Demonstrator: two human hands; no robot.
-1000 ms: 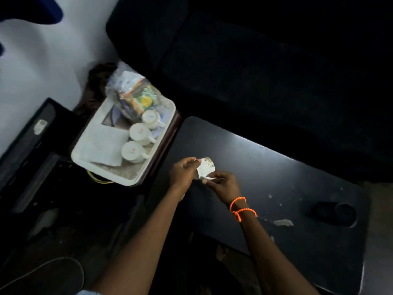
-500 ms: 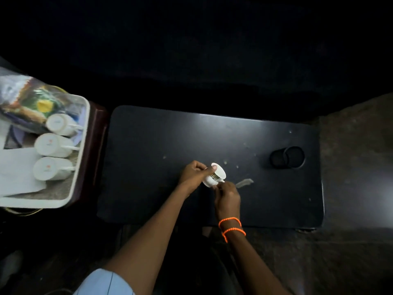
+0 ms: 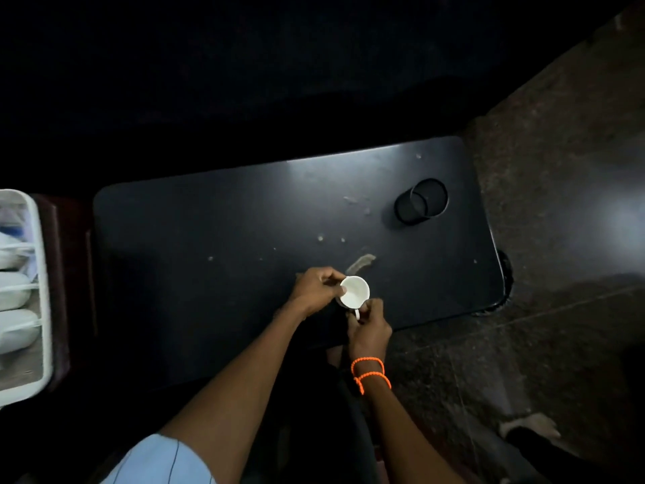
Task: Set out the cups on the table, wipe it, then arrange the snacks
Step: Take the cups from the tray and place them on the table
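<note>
1. Head view, the cup (image 3: 354,292): it stands mouth-up on the table (image 3: 216,218), close to the near edge and a little right of the table's middle, its handle turned toward me
2. My left hand (image 3: 316,291) closes on the cup from its left side, with one fingertip hooked over the rim; my right hand (image 3: 370,331) pinches the handle from the near side, orange bands on that wrist. Both hands hold this one cup, and I cannot tell whether its base is fully down on the table or a hair above it
3. Beyond the cup, the table has a pale smear (image 3: 361,263) just past it and scattered crumbs further toward the far edge; a dark ring-shaped thing (image 3: 420,201) sits well beyond the cup, toward the table's far right corner, and I cannot make out what it is
4. Far left of the cup, off the table, a white tray (image 3: 42,295) shows at the frame edge with more white cups (image 3: 15,330) lying in it; what else is in the tray is too blurred to read
5. Where I judge the job stands: this is the only cup on the table, so setting out is barely begun. The cups in the tray are left to bring over, the smear and crumbs say the wipe is not yet done, and no snacks are arranged on the table
</note>
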